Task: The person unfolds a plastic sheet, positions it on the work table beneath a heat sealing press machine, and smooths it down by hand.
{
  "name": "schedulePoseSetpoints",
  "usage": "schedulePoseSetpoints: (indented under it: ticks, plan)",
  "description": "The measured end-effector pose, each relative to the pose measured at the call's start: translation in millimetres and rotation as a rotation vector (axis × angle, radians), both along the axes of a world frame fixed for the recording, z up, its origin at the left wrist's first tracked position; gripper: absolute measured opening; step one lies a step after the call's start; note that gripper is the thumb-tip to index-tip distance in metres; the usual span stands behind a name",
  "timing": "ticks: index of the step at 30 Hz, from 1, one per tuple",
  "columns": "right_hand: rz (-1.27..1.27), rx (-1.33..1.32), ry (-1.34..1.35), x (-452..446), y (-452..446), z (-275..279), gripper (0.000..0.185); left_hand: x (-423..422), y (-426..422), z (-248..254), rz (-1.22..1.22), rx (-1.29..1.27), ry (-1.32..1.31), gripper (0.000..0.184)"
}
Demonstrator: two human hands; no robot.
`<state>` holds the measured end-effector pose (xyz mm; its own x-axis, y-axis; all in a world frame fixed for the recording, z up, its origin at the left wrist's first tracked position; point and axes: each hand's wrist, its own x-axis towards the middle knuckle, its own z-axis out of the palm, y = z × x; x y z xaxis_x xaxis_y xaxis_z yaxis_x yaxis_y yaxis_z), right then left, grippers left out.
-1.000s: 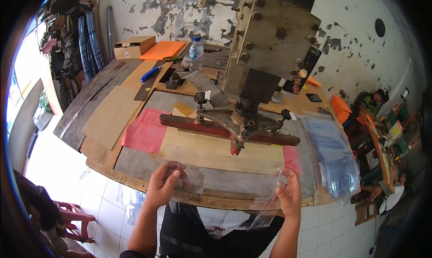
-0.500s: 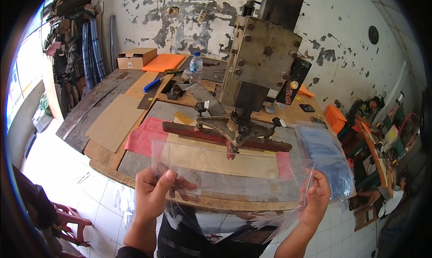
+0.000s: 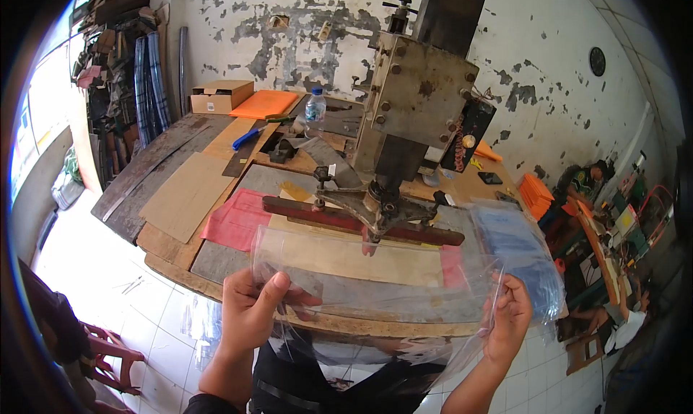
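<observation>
A clear plastic sheet (image 3: 390, 298) is stretched between my two hands, in front of the worktable's near edge. My left hand (image 3: 253, 306) grips its left end, thumb on the near side and fingers behind. At the right end, my right hand (image 3: 507, 309) pinches the sheet with curled fingers. Through the plastic I see the table edge and my dark trousers. Just beyond it stands a heavy press (image 3: 415, 89), its red bar (image 3: 317, 212) low over a tan sheet (image 3: 346, 259) on the table. Pink sheet material (image 3: 234, 219) shows at the bar's left.
A stack of clear bluish plastic sheets (image 3: 516, 251) lies at the table's right. Further back are a water bottle (image 3: 315, 111), a blue-handled cutter (image 3: 247, 139), a cardboard box (image 3: 221, 96) and orange sheets (image 3: 264, 104). Another person (image 3: 581, 183) sits at a bench on the right.
My left hand has moved slightly right with the left end of the plastic sheet. The right hand has hardly moved. The camera view has shifted a little.
</observation>
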<state>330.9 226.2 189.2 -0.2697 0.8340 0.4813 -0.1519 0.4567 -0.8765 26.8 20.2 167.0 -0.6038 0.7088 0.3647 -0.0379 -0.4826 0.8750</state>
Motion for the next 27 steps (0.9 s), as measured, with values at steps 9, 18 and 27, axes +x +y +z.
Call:
schedulePoseSetpoints:
  ticks: [9, 18, 27]
  plan:
    - [-0.011, -0.015, -0.030, 7, -1, -2, 0.066, 4, 1, 3, 0.045, -0.017, 0.021, 0.035]
    - [-0.015, 0.031, -0.029, 7, 0, -6, 0.068, 0, -2, 1, 0.002, 0.005, 0.033, 0.033]
    - [0.016, -0.006, 0.048, -3, -6, -1, 0.063, -7, 3, -9, 0.005, -0.034, 0.081, 0.035]
